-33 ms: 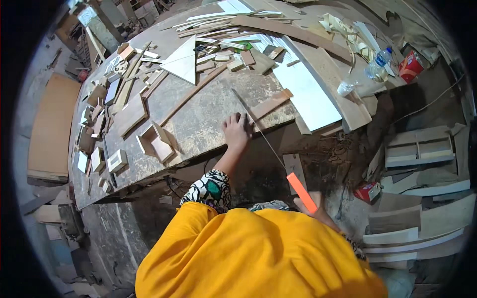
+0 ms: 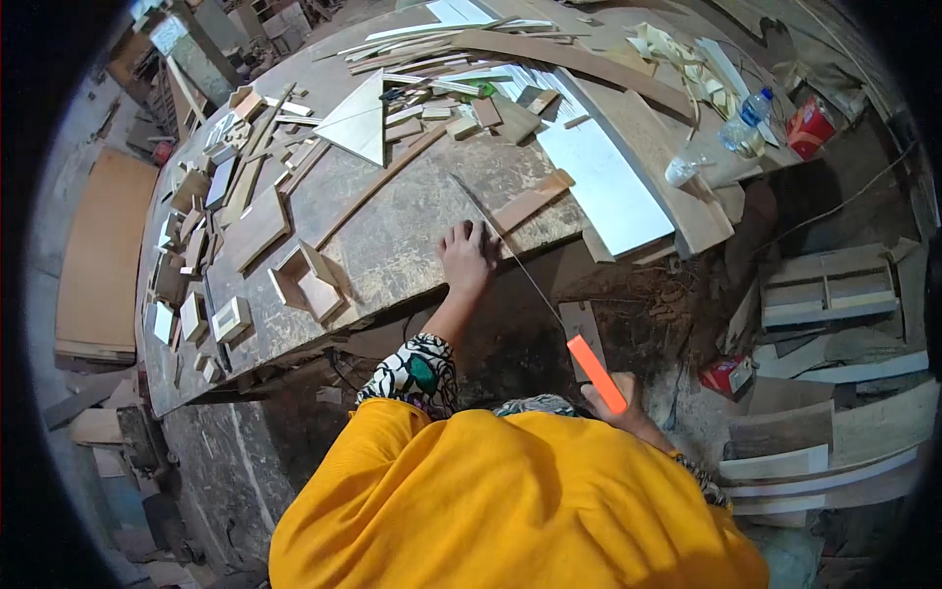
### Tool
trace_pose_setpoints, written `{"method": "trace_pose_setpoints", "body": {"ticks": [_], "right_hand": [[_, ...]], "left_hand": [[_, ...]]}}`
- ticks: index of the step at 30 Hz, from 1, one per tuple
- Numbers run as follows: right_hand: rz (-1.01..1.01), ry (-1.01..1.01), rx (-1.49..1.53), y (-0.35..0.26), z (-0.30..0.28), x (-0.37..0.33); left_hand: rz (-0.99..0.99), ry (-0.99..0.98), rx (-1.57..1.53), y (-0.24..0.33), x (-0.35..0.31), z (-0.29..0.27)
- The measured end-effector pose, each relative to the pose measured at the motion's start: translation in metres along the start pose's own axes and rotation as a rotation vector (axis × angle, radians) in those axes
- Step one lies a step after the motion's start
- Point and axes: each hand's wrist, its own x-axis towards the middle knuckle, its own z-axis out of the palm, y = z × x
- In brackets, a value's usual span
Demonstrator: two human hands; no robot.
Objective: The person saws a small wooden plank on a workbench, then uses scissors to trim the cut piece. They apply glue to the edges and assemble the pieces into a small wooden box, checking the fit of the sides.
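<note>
My right hand [image 2: 620,399] is closed round the orange handle [image 2: 597,375] of a hand saw, below the table's near edge. The saw's thin blade [image 2: 532,283] slants up and left over that edge, crossing a flat brown wooden strip [image 2: 535,200]. To the left of the blade, my left hand [image 2: 465,259] presses down at the edge with bent fingers, on the near end of the strip. That end is mostly hidden under the fingers.
Small open wooden boxes [image 2: 306,283] and offcuts crowd the worn table [image 2: 392,236] on the left. A white board [image 2: 613,196] lies right of the strip, with a plastic bottle [image 2: 751,113] beyond. Boards and a divided wooden frame [image 2: 829,294] lie at the lower right.
The saw and my right hand have shifted slightly forward, so the blade tip reaches a little farther over the table. My left hand stays in nearly the same place.
</note>
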Motion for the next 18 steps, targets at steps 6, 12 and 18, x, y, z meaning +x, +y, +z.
{"method": "trace_pose_setpoints", "body": {"ticks": [6,12,18], "right_hand": [[0.156,0.112,0.341,-0.011,-0.017,0.015],[0.111,0.117,0.400,-0.022,-0.041,-0.004],[-0.021,0.373,0.475,-0.017,-0.066,-0.006]], "left_hand": [[-0.026,0.025,0.060,0.010,0.004,-0.001],[-0.093,0.016,0.018,0.012,0.006,-0.001],[-0.217,-0.254,-0.031,0.015,0.026,-0.014]]}}
